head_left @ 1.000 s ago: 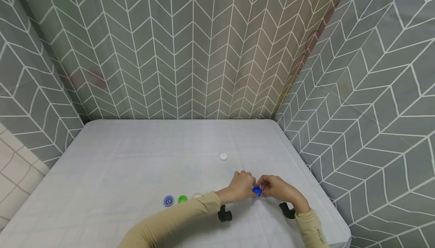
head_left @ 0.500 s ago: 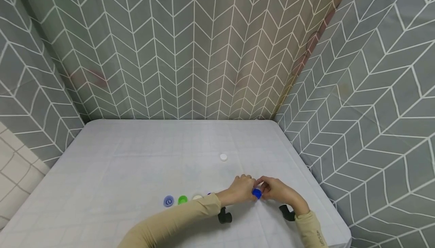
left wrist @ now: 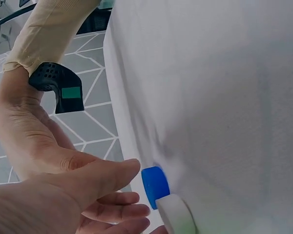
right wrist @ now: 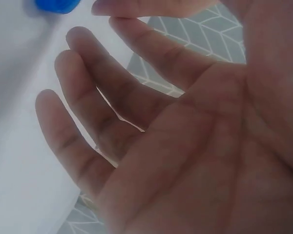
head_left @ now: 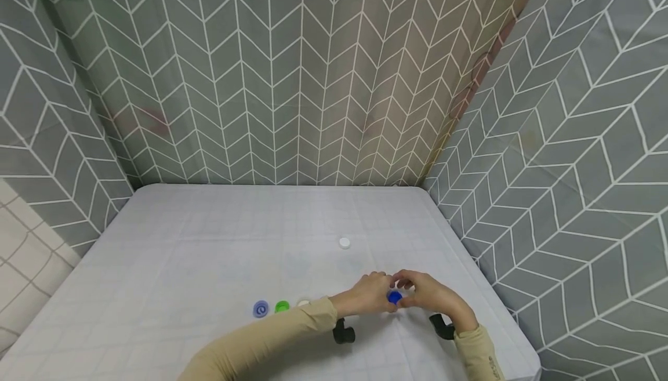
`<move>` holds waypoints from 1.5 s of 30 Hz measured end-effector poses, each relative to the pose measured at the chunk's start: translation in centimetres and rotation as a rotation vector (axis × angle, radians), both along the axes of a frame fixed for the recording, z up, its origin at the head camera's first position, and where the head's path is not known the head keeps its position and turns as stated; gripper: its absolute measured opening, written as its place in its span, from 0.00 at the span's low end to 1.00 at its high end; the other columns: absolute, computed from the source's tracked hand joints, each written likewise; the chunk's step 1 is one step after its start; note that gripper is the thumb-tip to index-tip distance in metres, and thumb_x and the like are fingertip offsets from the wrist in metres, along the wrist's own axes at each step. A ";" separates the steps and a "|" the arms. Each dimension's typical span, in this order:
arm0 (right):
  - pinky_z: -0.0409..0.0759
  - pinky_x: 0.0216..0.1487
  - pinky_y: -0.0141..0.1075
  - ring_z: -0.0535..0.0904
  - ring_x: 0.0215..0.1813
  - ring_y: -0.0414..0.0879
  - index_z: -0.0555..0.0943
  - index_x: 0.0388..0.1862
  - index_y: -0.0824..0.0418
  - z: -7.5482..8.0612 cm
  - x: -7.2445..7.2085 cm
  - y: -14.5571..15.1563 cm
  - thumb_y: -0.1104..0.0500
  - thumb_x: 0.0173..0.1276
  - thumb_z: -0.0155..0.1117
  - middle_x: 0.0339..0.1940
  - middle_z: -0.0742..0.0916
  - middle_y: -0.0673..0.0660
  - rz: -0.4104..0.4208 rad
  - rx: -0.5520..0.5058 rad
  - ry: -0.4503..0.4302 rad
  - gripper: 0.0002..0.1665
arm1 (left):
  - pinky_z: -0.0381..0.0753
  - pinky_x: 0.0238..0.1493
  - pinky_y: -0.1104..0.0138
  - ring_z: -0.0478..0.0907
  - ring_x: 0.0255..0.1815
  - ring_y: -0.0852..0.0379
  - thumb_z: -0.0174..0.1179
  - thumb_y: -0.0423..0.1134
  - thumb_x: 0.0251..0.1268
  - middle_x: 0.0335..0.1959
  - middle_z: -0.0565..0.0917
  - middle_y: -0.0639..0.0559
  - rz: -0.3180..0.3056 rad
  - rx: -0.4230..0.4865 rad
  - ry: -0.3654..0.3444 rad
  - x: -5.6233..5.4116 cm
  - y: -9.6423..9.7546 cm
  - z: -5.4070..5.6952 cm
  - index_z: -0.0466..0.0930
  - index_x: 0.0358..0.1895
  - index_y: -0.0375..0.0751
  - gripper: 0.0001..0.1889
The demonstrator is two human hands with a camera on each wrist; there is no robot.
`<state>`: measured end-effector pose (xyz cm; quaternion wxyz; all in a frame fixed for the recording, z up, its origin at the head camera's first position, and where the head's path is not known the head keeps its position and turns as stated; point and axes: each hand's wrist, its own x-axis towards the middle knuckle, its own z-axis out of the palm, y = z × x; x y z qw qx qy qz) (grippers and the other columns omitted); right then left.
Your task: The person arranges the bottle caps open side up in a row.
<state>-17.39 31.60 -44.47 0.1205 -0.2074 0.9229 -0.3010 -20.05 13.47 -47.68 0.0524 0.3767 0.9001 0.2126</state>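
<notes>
A round blue bottle cap (head_left: 395, 297) stands on the white cloth between my two hands. My left hand (head_left: 367, 291) is on its left side, thumb and fingers extended; in the left wrist view a small gap separates its thumb tip from the blue cap (left wrist: 155, 186). A white round cap (left wrist: 175, 214) sits right beside the blue one there, hidden in the head view. From the right, my right hand (head_left: 430, 292) arches around the blue cap with bent, spread fingers. In the right wrist view its fingers are loosely extended, apart from the blue cap (right wrist: 57, 4).
Left of the left forearm lie a bluish-violet spiral disc (head_left: 260, 309), a green cap (head_left: 282, 306) and a partly covered whitish cap (head_left: 304, 302). Farther back is a small white cap (head_left: 344, 243). Black wrist cameras (head_left: 343, 332) hang under both wrists. Patterned curtains (head_left: 292, 79) surround the table.
The blue cap was pinched between both hands' fingertips; now it rests on the cloth with its round top showing, and the fingers have come off it. The hands have sunk slightly.
</notes>
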 end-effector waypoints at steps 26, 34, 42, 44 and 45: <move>0.77 0.52 0.55 0.79 0.50 0.59 0.76 0.56 0.67 2.4 -3.4 -5.3 0.60 0.59 0.71 0.51 0.83 0.64 0.073 0.030 0.057 0.26 | 0.77 0.36 0.69 0.79 0.34 0.61 0.71 0.45 0.53 0.42 0.85 0.50 0.113 -0.005 -0.152 -3.7 -7.8 4.3 0.83 0.44 0.39 0.18; 0.79 0.50 0.52 0.80 0.51 0.61 0.76 0.57 0.66 2.3 -5.3 -6.6 0.59 0.59 0.72 0.51 0.83 0.66 0.046 0.025 0.108 0.28 | 0.78 0.35 0.65 0.78 0.34 0.56 0.70 0.45 0.54 0.39 0.84 0.47 0.221 -0.040 -0.125 -5.6 -9.1 3.9 0.81 0.43 0.35 0.19; 0.79 0.52 0.51 0.78 0.56 0.62 0.66 0.69 0.63 2.0 -7.5 -7.9 0.58 0.54 0.76 0.58 0.79 0.69 -0.088 0.070 0.062 0.46 | 0.74 0.27 0.67 0.74 0.26 0.56 0.68 0.45 0.57 0.34 0.83 0.45 0.332 -0.035 -0.158 -7.9 -9.7 3.2 0.77 0.45 0.31 0.21; 0.78 0.53 0.52 0.77 0.57 0.62 0.63 0.71 0.62 1.9 -8.0 -8.2 0.57 0.53 0.77 0.60 0.78 0.69 -0.111 0.101 0.048 0.49 | 0.74 0.27 0.66 0.74 0.26 0.55 0.69 0.45 0.56 0.34 0.82 0.44 0.350 -0.033 -0.157 -8.3 -9.7 3.0 0.76 0.45 0.31 0.22; 0.77 0.54 0.52 0.77 0.58 0.62 0.62 0.72 0.62 1.9 -8.3 -8.3 0.57 0.52 0.77 0.60 0.77 0.69 -0.118 0.116 0.041 0.51 | 0.73 0.27 0.65 0.74 0.26 0.55 0.69 0.44 0.56 0.34 0.82 0.44 0.357 -0.029 -0.154 -8.6 -9.7 3.0 0.76 0.45 0.30 0.22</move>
